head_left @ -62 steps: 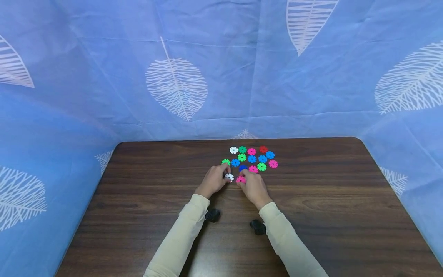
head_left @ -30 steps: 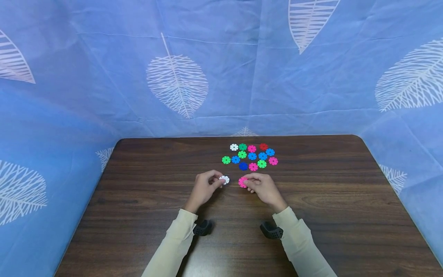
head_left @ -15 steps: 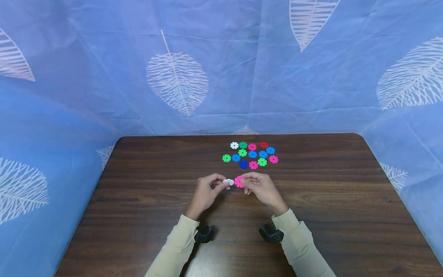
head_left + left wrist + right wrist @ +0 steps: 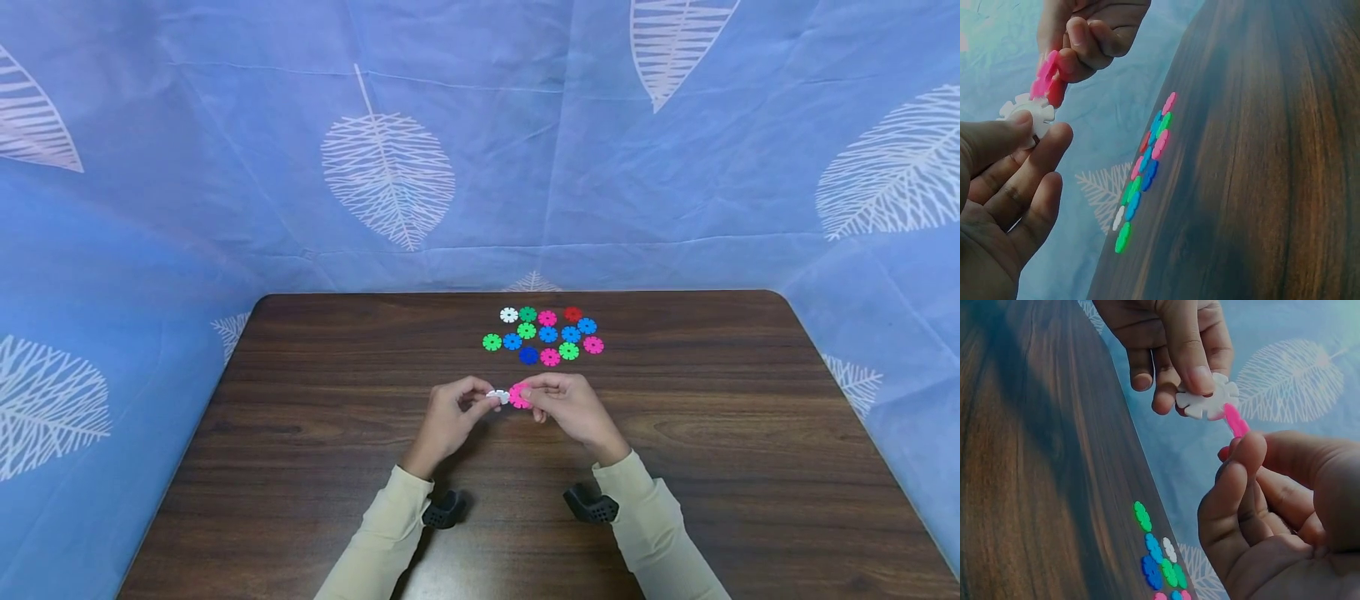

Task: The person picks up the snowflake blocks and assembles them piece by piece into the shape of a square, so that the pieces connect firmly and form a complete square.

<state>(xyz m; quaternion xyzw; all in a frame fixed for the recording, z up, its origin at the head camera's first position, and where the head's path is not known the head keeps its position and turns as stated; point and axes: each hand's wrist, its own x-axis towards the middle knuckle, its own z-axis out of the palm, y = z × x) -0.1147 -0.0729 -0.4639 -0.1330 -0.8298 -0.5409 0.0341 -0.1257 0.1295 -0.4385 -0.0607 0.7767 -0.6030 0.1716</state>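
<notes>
Above the table, my left hand (image 4: pixel 447 418) pinches a white notched snowflake disc (image 4: pixel 1210 405) between thumb and fingers. My right hand (image 4: pixel 576 412) holds a pink snowflake disc (image 4: pixel 1045 76) by its outer side. The two discs meet edge to edge, and in both wrist views the pink one stands crosswise to the white one at their notched rims. Fingertips of the right hand hide part of the pink disc. Behind the hands, more snowflake discs lie flat, among them a dark blue disc (image 4: pixel 528 356) and a pink disc near the front (image 4: pixel 550 357).
The loose discs form a loose group toward the far edge of the brown wooden table (image 4: pixel 337 358), including a red disc (image 4: pixel 573 314) and a white disc (image 4: pixel 509 315). A blue leaf-patterned cloth (image 4: pixel 487 167) hangs beyond the table. Black wrist cameras sit under both sleeves.
Both hands drew the white and pink discs back from the group, then brought them together. The white disc has turned flatter, and the discs now meet at their edges.
</notes>
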